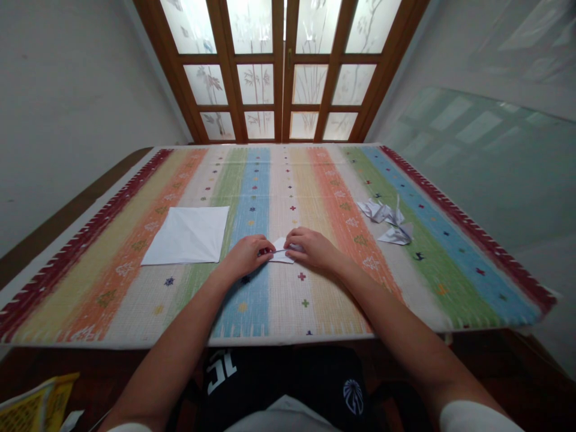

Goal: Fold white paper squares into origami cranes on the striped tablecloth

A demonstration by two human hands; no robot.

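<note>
Head view: your left hand [245, 257] and right hand [312, 249] rest on both ends of a small folded white paper [282, 257], seemingly to keep it steady on the striped cloth [90, 288]; pinching or only pressing, I cannot tell. A white paper square [186, 236] lies left of it, crumpled paper [382, 211] to its right.

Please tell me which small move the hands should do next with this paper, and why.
Probably the right hand should press along the folded white paper to firm the crease, since the left hand holds its other end down on the striped tablecloth.
</note>
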